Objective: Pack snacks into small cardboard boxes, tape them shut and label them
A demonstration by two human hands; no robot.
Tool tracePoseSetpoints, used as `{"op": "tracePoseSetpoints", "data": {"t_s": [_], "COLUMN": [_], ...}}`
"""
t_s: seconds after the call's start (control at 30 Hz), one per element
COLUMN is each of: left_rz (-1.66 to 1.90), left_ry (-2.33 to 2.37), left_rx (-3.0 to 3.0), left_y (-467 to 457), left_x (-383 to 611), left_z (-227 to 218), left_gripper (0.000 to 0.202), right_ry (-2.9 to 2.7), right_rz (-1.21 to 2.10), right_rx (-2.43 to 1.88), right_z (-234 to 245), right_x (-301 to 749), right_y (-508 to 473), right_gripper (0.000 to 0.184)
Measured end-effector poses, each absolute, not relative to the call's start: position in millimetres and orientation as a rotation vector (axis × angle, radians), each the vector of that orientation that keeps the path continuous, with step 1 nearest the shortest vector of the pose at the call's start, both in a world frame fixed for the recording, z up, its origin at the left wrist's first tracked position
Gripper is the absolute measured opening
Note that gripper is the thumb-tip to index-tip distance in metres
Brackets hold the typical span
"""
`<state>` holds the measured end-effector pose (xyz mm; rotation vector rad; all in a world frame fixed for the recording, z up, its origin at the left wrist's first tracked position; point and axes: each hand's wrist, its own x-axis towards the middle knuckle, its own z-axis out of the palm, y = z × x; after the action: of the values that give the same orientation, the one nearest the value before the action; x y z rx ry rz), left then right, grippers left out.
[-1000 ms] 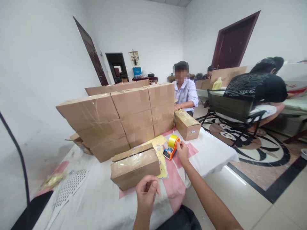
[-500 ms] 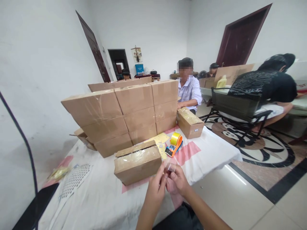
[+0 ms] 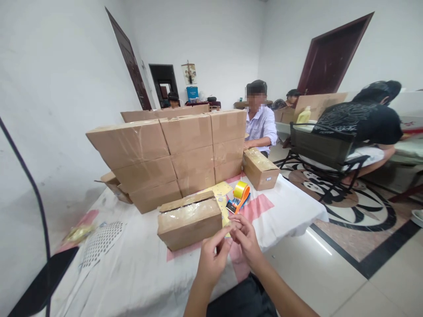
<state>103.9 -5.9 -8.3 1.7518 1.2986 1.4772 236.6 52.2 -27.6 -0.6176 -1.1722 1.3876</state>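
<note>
My left hand (image 3: 211, 259) and my right hand (image 3: 245, 240) meet in front of me, fingertips pinched together on a small clear piece that looks like tape; I cannot make it out for sure. Just beyond them lies a taped cardboard box (image 3: 189, 221) on the white cloth of the table (image 3: 139, 273). An orange tape dispenser with a yellow roll (image 3: 240, 196) rests on the table past my right hand, untouched, partly on a yellow sheet (image 3: 220, 189).
A wall of stacked cardboard boxes (image 3: 165, 152) stands across the table, with another single box (image 3: 261, 168) at its right end. A person in a white shirt (image 3: 261, 125) sits behind it. A person on a black chair (image 3: 333, 149) is at the right.
My right hand left the tape dispenser and came back toward me. Both hands came together and now pinch a small clear piece between them.
</note>
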Motion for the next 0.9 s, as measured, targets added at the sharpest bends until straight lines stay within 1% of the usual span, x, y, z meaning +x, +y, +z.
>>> {"op": "tracePoseSetpoints", "data": {"t_s": [0.07, 0.2, 0.33, 0.47, 0.57, 0.67, 0.8, 0.9], "left_rz": [1.518, 1.595, 1.738, 1.759, 1.802, 1.861, 1.937, 1.992], "left_ry": [1.275, 1.304, 1.431, 1.415, 1.379, 1.342, 1.338, 1.344], "left_rx": [1.748, 1.772, 1.856, 1.799, 1.675, 1.568, 1.532, 1.544], "left_y": [-5.3, -7.2, -8.9, -3.8, 2.6, 6.9, 4.6, -1.5], "left_x": [105.2, 104.2, 94.1, 84.6, 84.0, 86.5, 89.5, 89.7], "left_z": [-8.5, -6.5, -6.9, -12.8, -13.3, -9.2, -8.8, -15.2], "left_gripper": [0.034, 0.028, 0.023, 0.022, 0.021, 0.023, 0.024, 0.027], "right_ry": [-1.177, -1.303, -1.412, -1.477, -1.462, -1.457, -1.567, -1.640], "right_rz": [1.382, 1.277, 1.230, 1.278, 1.325, 1.319, 1.194, 1.028], "right_rx": [-0.615, -0.647, -0.689, -0.698, -0.708, -0.717, -0.757, -0.753], "right_z": [-30.8, -34.8, -39.4, -38.5, -31.3, -22.4, -9.9, 7.4], "right_x": [236.2, 235.7, 231.7, 224.5, 218.5, 215.7, 218.5, 224.1], "right_y": [52.2, 49.8, 44.0, 38.4, 37.7, 39.9, 42.6, 44.1], "right_gripper": [0.040, 0.027, 0.030, 0.034, 0.033, 0.029, 0.026, 0.024]}}
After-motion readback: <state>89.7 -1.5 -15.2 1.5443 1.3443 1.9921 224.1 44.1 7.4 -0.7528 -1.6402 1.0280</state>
